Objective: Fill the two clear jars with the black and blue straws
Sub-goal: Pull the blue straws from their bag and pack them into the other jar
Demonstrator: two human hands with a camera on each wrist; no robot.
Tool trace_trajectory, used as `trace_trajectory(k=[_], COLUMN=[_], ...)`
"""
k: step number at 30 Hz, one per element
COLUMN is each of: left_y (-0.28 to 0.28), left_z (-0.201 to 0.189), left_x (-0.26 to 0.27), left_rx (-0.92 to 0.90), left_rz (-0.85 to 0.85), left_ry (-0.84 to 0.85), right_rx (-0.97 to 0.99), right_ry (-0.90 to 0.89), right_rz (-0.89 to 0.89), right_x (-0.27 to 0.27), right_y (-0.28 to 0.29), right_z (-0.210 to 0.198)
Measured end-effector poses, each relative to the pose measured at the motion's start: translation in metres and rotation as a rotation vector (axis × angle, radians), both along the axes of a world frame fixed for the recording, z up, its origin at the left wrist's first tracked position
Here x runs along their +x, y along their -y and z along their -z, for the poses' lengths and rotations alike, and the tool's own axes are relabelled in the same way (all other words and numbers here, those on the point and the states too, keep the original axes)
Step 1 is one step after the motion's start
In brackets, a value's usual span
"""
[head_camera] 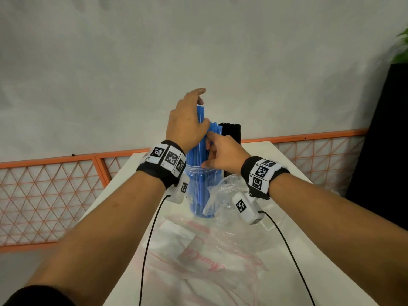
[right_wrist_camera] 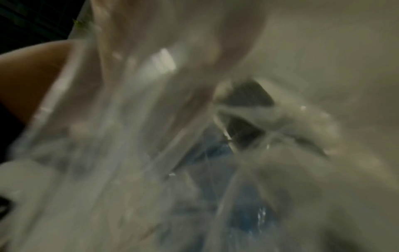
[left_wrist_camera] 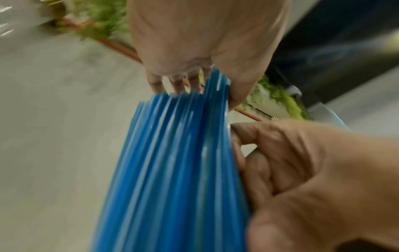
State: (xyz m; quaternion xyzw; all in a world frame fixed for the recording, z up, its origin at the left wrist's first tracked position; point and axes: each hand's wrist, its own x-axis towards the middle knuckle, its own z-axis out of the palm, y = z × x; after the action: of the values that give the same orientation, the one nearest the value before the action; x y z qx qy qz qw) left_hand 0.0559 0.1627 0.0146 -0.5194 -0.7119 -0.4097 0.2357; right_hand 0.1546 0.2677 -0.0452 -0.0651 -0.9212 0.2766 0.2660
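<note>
A clear jar [head_camera: 191,196] stands on the white table [head_camera: 123,195], packed with blue straws [head_camera: 197,156] that stick far above its rim. My left hand [head_camera: 187,122] is over their tops, thumb and fingers gripping a few raised blue straws [left_wrist_camera: 215,88]. My right hand [head_camera: 223,154] pinches the bundle's right side just above the rim, and its curled fingers [left_wrist_camera: 270,163] lie against the straws. Right behind stands a bunch of black straws [head_camera: 231,131]; its jar is mostly hidden by my right hand. The right wrist view is blurred by clear plastic [right_wrist_camera: 129,136], with blue straws [right_wrist_camera: 248,213] faint behind it.
A crumpled clear bag [head_camera: 220,191] leans on the jar's right side under my right wrist. A flat clear bag with red print [head_camera: 198,252] covers the near table. An orange mesh fence [head_camera: 55,191] runs behind, and a black planter [head_camera: 386,151] stands at the right.
</note>
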Motion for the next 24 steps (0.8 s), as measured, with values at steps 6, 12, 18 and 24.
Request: trace_trajectory(k=[6,12,18,24], left_y=[0.002,-0.001,-0.006,-0.008], left_z=[0.023,0.003,0.013,0.019], left_x=[0.004,-0.004,0.005,0.010], left_rx=[-0.357,-0.513,-0.619,-0.542], left_rz=[-0.195,-0.129,-0.240,-0.276], left_ry=[-0.195,-0.162,-0.199,-0.178], right_rx=[0.003,-0.010,-0.059,-0.067], right_ry=[0.034,0.060,0.078,0.045], right_rz=[0.087,0.088,0.116,0.093], right_x=[-0.002,-0.003,-0.004,0.005], right_y=[-0.004,-0.002,0.001,-0.001], right_z=[-0.008,-0.017,-0.015,-0.015])
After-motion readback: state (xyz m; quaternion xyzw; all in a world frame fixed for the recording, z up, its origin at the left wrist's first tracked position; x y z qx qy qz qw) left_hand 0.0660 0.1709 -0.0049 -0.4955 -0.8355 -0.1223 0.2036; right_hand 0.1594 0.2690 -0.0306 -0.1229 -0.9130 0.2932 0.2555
